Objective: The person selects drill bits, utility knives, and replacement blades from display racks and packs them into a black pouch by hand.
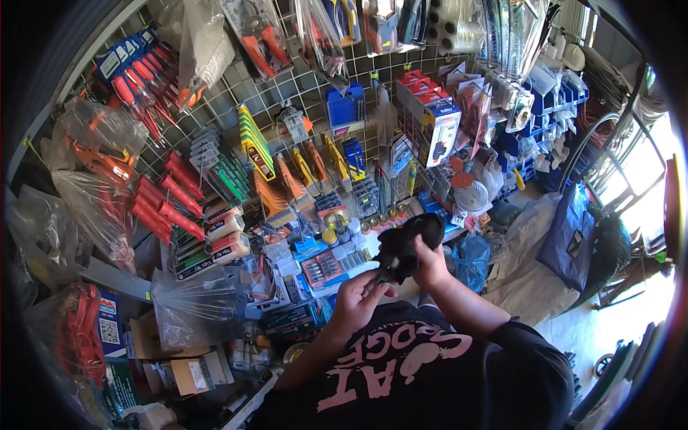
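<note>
In front of my chest I hold a dark black item (401, 247) with a bulky rounded upper end. Its exact kind cannot be made out against the shadow. My right hand (432, 265) is wrapped around its right side, thumb on top. The fingers of my left hand (364, 292) are pinched together at its lower left end, where something small and thin is partly hidden. Just beyond the hands, a display surface carries small boxed goods, among them a red-edged pack of bits (322, 270) and small round tins (383, 217).
A wire grid wall (215, 93) ahead carries packaged tools, knives and red-handled screwdrivers (143, 86). Red tubes (168, 204) lie at left. Blue bins (530, 132) stand at right, near a blue bag (570, 240). Cardboard boxes (193, 373) sit low at left.
</note>
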Motion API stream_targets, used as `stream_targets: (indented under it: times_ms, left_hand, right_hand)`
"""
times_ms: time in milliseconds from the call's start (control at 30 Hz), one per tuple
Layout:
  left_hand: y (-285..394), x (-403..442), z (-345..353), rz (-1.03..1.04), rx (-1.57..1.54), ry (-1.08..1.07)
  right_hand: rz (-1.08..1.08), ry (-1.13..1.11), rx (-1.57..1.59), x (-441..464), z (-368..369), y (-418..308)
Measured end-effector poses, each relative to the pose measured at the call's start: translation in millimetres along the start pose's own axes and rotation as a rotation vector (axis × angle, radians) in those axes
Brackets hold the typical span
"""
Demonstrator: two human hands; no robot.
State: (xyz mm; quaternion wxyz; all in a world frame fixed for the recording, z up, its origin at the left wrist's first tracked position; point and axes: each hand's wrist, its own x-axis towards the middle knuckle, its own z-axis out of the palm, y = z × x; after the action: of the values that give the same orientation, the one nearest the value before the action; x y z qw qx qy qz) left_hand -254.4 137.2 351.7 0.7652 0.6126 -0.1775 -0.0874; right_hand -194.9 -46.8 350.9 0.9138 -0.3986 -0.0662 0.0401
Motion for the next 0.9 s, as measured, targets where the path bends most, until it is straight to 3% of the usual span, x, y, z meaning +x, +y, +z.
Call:
stream_targets:
  times_ms: [67, 133, 167, 233, 400, 467, 567, 667, 700, 733, 767, 800, 900]
  left_hand:
    - [9.4, 2.2, 0.0, -0.026, -0.128, 0.036]
    - [11.3, 0.0, -3.2, -0.047, -0.208, 0.120]
    - [10.1, -1.3, -6.4, -0.039, -0.270, 0.148]
    - [11.2, -2.2, -9.5, -0.015, -0.359, 0.182]
    - [5.0, 11.6, 6.0, -0.034, -0.177, 0.141]
    - [-2.9, 11.0, 3.6, 0.024, -0.054, 0.120]
    - [2.4, 6.3, 1.4, -0.081, 0.068, 0.127]
    - [16.6, 9.0, -20.0, -0.094, 0.529, -0.025]
    - [28.1, 10.2, -30.3, -0.104, 0.533, 0.030]
    - [38.7, 10.2, -41.6, -0.113, 0.535, 0.086]
    - [40.2, 14.8, -51.4, 0.022, 0.203, 0.174]
    - [46.8, 15.2, -59.4, 0.024, 0.092, 0.223]
    - [59.2, 21.1, -44.2, -0.095, 0.079, 0.198]
  right_hand:
    - [0.009, -0.057, 0.004, 10.1, -3.3, -15.3]
    - [-0.016, 0.043, 0.167, 33.7, -20.0, -27.1]
    - [-0.200, 0.005, -0.118, 38.0, -16.1, -38.7]
    - [-0.154, -0.001, 0.069, 42.3, -15.6, -48.3]
    - [0.106, -0.238, -0.230, -4.6, 9.6, 2.3]
    - [0.045, -0.278, -0.328, -6.0, 16.1, -1.5]
    - [-0.020, -0.297, -0.502, -3.6, 16.0, -15.9]
    - [-0.164, -0.380, -0.626, -1.2, 9.3, -19.7]
    - [-0.069, -0.319, -0.569, -1.8, 8.1, -21.3]
    - [0.026, -0.259, -0.514, -2.8, 7.1, -23.8]
    - [0.123, -0.199, -0.459, -4.2, 5.4, -26.0]
    - [0.126, -0.239, -0.492, -6.2, 3.8, -25.2]
    - [0.111, -0.371, -0.573, -11.9, 13.3, -18.2]
